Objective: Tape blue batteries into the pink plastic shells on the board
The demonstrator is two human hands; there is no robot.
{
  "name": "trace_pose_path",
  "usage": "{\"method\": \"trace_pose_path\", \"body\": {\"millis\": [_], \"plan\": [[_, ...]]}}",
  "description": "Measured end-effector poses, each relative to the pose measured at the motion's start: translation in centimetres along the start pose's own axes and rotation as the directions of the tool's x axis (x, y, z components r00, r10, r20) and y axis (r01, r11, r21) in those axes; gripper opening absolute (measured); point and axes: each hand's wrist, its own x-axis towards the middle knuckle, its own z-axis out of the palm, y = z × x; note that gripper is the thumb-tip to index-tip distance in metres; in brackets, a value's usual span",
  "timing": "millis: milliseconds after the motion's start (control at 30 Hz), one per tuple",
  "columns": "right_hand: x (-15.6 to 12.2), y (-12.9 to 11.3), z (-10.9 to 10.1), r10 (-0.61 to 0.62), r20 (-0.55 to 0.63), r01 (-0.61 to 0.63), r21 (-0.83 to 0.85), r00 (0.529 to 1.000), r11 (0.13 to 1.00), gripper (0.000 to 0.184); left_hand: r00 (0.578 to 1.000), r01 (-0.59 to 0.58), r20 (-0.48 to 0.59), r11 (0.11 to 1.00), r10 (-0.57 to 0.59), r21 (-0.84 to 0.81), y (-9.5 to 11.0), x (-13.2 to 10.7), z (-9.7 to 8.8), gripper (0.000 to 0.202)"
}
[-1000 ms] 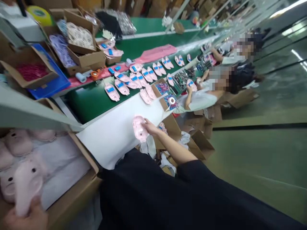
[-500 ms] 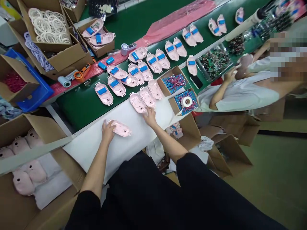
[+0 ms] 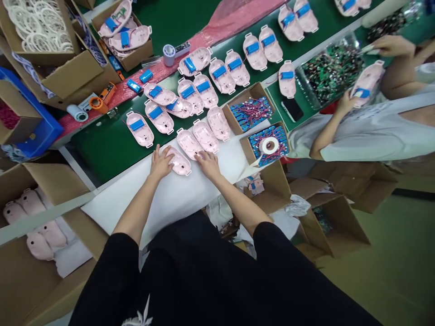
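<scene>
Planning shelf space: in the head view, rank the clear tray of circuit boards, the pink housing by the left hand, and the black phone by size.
Clear tray of circuit boards largest; pink housing and black phone look too alike to rank.

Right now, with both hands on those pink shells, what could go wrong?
The pink plastic shell under your left hand lies almost against its neighbours, so pressing could push it into them. Your right hand seems to touch another shell, which might slide and knock the row on the white sheet.
</scene>
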Motion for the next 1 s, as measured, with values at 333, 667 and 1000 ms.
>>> {"method": "trace_pose_path", "body": {"millis": [333, 667, 1000], "plan": [[-3.0, 0.1, -0.3, -0.026, 0.089, 0.038, -0.141, 0.996, 0.989, 0.044, 0.982, 0.187, 0.054, 0.977, -0.183, -0.102, 4.6, -1.4, 1.0, 0.053], [-6.6, -10.6, 1.0, -0.083, -0.009, 0.082, -0.082, 0.997, 0.993, 0.048, 0.829, 0.245, -0.428, 0.921, -0.361, -0.302, 1.4, -33.5, -0.3, 0.033], [-8.4, -33.5, 3.4, -0.623, 0.339, 0.587, 0.212, 0.705, 0.781, 0.036, 0.335, 0.783, -0.186, 0.383, -0.924, -0.490, -22.9, -58.0, -2.0, 0.031]]}}
